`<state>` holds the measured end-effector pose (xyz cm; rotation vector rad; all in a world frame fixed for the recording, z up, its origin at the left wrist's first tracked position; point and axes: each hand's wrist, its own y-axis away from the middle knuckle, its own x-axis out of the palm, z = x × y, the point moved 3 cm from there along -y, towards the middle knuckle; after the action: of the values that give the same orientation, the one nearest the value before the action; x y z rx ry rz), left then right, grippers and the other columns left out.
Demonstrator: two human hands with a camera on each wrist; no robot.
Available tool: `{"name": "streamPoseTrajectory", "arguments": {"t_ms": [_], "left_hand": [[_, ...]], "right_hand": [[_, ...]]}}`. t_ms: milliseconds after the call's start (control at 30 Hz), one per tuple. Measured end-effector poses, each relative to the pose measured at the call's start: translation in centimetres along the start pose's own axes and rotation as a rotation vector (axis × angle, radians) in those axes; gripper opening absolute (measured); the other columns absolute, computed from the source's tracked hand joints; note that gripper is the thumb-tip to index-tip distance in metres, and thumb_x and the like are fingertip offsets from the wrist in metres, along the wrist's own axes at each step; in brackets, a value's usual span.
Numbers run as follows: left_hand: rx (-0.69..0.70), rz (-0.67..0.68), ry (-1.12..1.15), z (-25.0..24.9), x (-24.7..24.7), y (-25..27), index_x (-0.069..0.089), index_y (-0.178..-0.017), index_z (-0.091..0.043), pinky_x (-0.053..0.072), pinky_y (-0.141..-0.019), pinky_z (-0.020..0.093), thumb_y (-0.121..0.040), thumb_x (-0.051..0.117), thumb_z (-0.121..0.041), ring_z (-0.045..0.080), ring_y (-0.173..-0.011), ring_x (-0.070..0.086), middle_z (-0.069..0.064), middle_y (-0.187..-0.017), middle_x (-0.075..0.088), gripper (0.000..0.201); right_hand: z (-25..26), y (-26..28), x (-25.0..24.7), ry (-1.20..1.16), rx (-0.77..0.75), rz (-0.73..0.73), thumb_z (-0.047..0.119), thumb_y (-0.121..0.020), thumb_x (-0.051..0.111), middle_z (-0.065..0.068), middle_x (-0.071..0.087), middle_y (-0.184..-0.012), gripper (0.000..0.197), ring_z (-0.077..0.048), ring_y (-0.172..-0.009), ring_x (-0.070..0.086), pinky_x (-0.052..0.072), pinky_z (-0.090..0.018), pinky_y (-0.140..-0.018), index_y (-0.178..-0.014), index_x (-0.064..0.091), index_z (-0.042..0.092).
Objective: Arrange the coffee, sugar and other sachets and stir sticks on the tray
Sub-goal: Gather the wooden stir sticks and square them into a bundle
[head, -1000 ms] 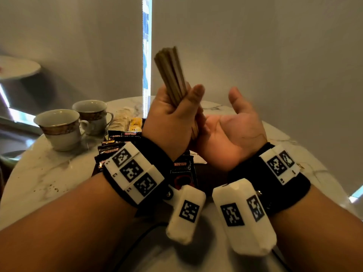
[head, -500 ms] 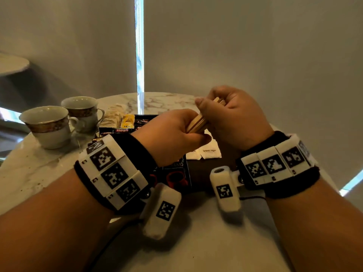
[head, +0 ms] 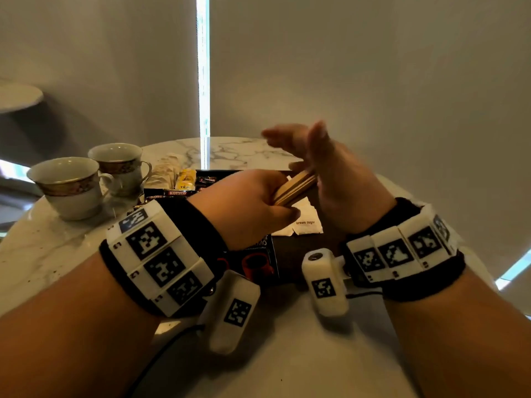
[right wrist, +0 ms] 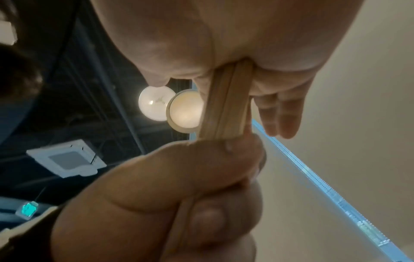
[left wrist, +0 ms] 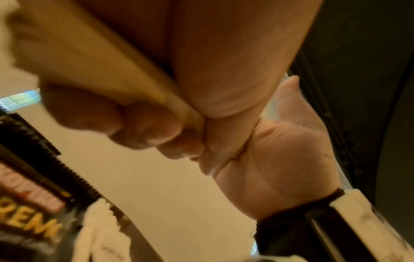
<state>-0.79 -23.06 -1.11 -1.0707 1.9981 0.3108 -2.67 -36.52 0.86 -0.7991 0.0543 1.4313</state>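
Both hands meet above the dark tray (head: 290,262), and we see the left hand (head: 247,205) with its grip curled round a bundle of wooden stir sticks (head: 294,186), thumb underneath and fingers over the top. The sticks angle up and to the right, their far ends pressed against the palm of the right hand (head: 339,179). That right hand stands edge-up with its fingers spread and straight, blurred at the tips, so its grip is not closed on anything. From the right wrist view we see the stick bundle (right wrist: 226,102) running between the two hands.

Below the hands, white brown sugar sachets (head: 304,222) lie on the tray, and a black coffee sachet with a red cup printed on it (head: 255,259) sits just left of them. Further back on the tray we make out dark Kopiko sachets (head: 178,193), a yellow tea sachet (head: 185,179) and pale sachets (head: 163,173) beside it. Two gold-banded cups (head: 69,185) stand on the marble worktop (head: 43,254) to the left of the tray.
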Motion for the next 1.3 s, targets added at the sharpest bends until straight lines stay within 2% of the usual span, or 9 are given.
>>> {"name": "streamPoseTrajectory", "arguments": {"t_ms": [167,367,500,667,867,933,1100,1200,1300], "left_hand": [[0.000,0.013,0.033,0.1,-0.1,-0.3,0.057,-0.113,-0.036,0.037,-0.042,0.006,-0.094,0.064,-0.040,-0.001,-0.055,0.057,-0.007,-0.076,0.061,0.021],[0.004,0.039,0.015,0.5,0.5,-0.6,0.057,-0.104,-0.035,0.040,-0.047,0.010,-0.095,0.063,-0.039,-0.001,-0.061,0.058,-0.007,-0.079,0.060,0.012],[0.108,-0.238,0.479,0.8,-1.0,-0.9,0.057,-0.091,-0.030,0.046,-0.047,0.023,-0.097,0.062,-0.033,0.007,-0.048,0.053,-0.006,-0.064,0.057,0.009],[0.290,-0.595,1.080,1.7,-2.4,-1.0,0.058,-0.086,-0.023,0.047,-0.058,0.035,-0.095,0.062,-0.031,0.019,-0.056,0.053,-0.004,-0.062,0.054,0.013],[0.304,-0.645,1.034,1.1,-1.1,-1.1,0.053,-0.090,-0.014,0.052,-0.055,0.035,-0.100,0.060,-0.022,0.020,-0.056,0.055,0.001,-0.062,0.055,0.014],[0.297,-0.646,0.988,0.9,-1.1,-1.0,0.051,-0.092,-0.011,0.052,-0.052,0.033,-0.101,0.059,-0.019,0.018,-0.055,0.055,0.000,-0.061,0.054,0.014],[0.297,-0.606,0.896,1.2,-1.2,-0.9,0.053,-0.087,-0.015,0.052,-0.056,0.042,-0.099,0.060,-0.025,0.027,-0.059,0.054,0.001,-0.061,0.054,0.017],[0.208,-0.481,0.792,1.3,-1.1,-1.0,0.055,-0.093,-0.012,0.050,-0.052,0.031,-0.100,0.060,-0.027,0.016,-0.054,0.054,-0.002,-0.060,0.053,0.017],[0.109,-0.166,0.595,1.0,-0.6,-0.9,0.058,-0.093,-0.024,0.049,-0.048,0.025,-0.097,0.062,-0.029,0.009,-0.051,0.053,-0.007,-0.060,0.055,0.007]], "right_hand": [[-0.5,-0.6,-1.6,-0.172,-0.042,-0.134,0.104,-0.049,0.022,0.012,0.062,-0.131,0.105,-0.003,-0.126,0.053,0.039,-0.038,-0.102,-0.119,0.061,0.036],[-0.7,-0.3,0.6,-0.109,0.098,0.031,0.107,-0.043,0.024,0.004,0.065,-0.125,0.105,-0.015,-0.124,0.056,0.041,-0.051,-0.107,-0.113,0.064,0.041],[-1.0,-0.5,-0.7,-0.550,0.289,-0.220,0.083,-0.084,0.024,-0.016,0.068,-0.114,0.085,-0.035,-0.110,0.066,0.050,-0.059,-0.098,-0.117,0.061,0.014],[-1.5,0.3,2.1,-1.230,0.735,0.185,0.079,-0.086,0.036,-0.047,0.040,-0.137,0.104,-0.060,-0.126,0.045,0.040,-0.058,-0.109,-0.144,0.033,-0.007],[0.2,0.9,3.8,-1.566,0.626,0.291,0.082,-0.078,0.048,-0.020,0.045,-0.146,0.102,-0.041,-0.129,0.051,0.045,-0.054,-0.105,-0.131,0.047,-0.005],[0.5,1.0,3.8,-1.561,0.626,0.250,0.081,-0.077,0.049,-0.021,0.056,-0.130,0.097,-0.041,-0.107,0.064,0.056,-0.051,-0.089,-0.121,0.053,-0.005],[-0.3,0.8,3.6,-1.407,0.639,0.149,0.076,-0.077,0.053,-0.015,0.055,-0.103,0.091,-0.028,-0.086,0.060,0.052,-0.035,-0.091,-0.122,0.050,-0.003],[-0.7,0.6,3.0,-0.991,0.588,0.094,0.079,-0.074,0.053,-0.020,0.057,-0.120,0.100,-0.034,-0.112,0.054,0.036,-0.046,-0.110,-0.136,0.046,0.000],[-0.4,-0.1,0.8,-0.541,0.333,-0.112,0.089,-0.053,0.063,-0.012,0.064,-0.125,0.112,-0.028,-0.118,0.061,0.049,-0.048,-0.097,-0.134,0.050,0.014]]}}
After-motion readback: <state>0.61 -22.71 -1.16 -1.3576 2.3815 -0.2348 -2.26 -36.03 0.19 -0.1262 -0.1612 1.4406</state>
